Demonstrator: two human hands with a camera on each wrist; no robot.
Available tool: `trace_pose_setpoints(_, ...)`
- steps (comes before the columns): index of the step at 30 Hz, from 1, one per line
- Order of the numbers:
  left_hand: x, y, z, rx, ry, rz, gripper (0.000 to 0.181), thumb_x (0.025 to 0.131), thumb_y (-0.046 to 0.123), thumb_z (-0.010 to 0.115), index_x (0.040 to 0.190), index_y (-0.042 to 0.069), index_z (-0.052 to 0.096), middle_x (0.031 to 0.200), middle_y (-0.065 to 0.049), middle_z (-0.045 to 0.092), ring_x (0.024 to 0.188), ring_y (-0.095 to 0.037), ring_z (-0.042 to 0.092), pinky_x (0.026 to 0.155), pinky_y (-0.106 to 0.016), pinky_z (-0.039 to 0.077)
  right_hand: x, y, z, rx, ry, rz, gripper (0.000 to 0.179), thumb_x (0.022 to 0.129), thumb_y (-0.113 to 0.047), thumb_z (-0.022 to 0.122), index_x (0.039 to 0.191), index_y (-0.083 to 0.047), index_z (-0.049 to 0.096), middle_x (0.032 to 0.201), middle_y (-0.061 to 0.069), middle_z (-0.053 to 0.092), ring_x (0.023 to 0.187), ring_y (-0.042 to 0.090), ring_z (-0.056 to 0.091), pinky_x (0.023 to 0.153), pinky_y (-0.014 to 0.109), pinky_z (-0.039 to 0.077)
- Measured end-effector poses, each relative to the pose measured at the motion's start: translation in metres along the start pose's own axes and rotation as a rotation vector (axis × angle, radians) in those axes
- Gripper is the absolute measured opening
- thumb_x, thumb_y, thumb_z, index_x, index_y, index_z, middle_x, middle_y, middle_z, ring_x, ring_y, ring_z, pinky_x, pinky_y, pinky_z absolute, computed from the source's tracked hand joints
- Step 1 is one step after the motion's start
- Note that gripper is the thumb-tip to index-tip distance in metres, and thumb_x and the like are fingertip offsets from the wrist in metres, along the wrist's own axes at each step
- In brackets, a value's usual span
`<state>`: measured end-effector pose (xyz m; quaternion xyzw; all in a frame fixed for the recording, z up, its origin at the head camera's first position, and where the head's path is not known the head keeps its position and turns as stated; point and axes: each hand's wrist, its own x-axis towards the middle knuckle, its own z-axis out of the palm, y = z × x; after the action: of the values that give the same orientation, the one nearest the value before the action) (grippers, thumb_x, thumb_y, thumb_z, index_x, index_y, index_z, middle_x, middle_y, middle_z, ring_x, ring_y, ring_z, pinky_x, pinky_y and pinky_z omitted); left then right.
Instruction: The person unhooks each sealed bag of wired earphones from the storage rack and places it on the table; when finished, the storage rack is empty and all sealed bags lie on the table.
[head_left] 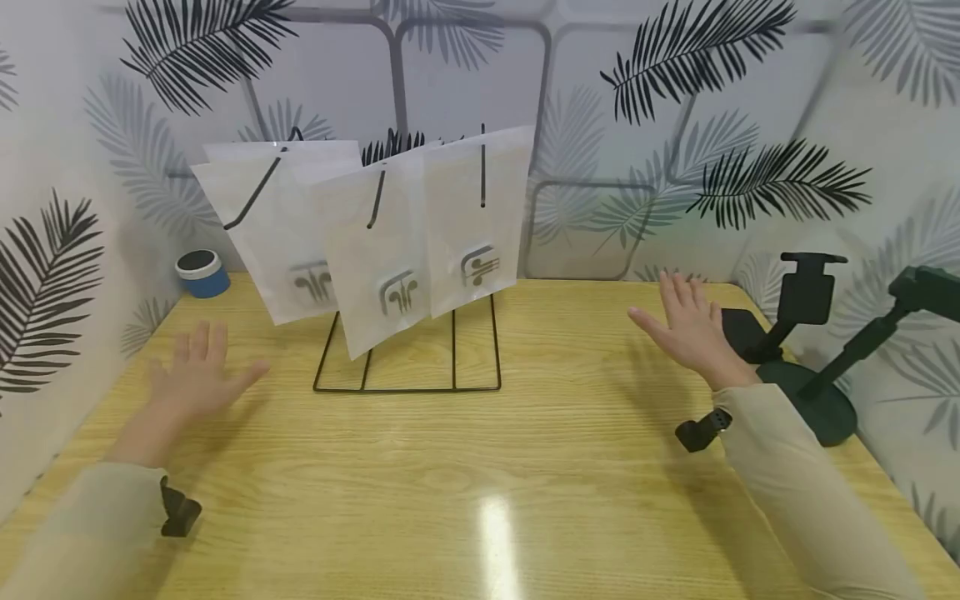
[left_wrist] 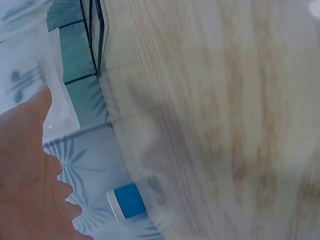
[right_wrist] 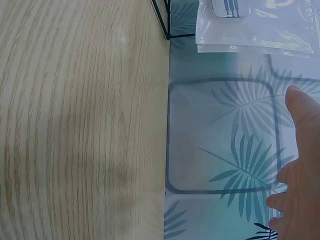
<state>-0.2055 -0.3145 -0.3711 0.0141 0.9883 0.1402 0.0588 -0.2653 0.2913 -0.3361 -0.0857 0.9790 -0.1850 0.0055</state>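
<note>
Seeing my left hand (head_left: 189, 377) and right hand (head_left: 693, 332) empty, outstretched; white pouches (head_left: 381, 250), long axes roughly upright, hang from wire rack (head_left: 405, 390) between, left hand nearer

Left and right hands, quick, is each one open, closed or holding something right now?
Left hand: open, thumb out to the side, holding nothing.
Right hand: open, fingers extended, holding nothing.

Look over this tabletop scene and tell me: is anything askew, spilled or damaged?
The white packets on the black wire rack look askew: their lower edges slope rather than hanging level, and some overlap. No spill or damage is visible.
</note>
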Motion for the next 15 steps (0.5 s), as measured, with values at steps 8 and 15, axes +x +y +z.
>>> trace_pose_setpoints(8, 0.003, 0.021, 0.012, 0.009, -0.018, 0.102, 0.096, 0.091, 0.061, 0.035, 0.141, -0.012, -0.003, 0.142, -0.037, -0.005, 0.128, -0.054, -0.008, 0.092, -0.073, -0.002, 0.006, -0.009, 0.004, 0.068, 0.006, -0.070, 0.085, 0.093, -0.059, 0.032, 0.147, -0.006, -0.008, 0.150, 0.020, -0.011, 0.133, 0.037, -0.019, 0.099, 0.063, -0.011)
trace_pose_setpoints(15, 0.012, 0.034, 0.023, -0.046, 0.003, 0.226, 0.088, 0.094, 0.050, 0.043, 0.141, -0.014, 0.007, 0.143, -0.037, 0.006, 0.130, -0.052, 0.004, 0.097, -0.069, 0.005, 0.022, -0.023, 0.009, 0.139, 0.070, -0.175, 0.081, 0.095, -0.053, 0.036, 0.147, 0.001, 0.002, 0.150, 0.024, 0.003, 0.136, 0.040, -0.003, 0.106, 0.057, 0.000)
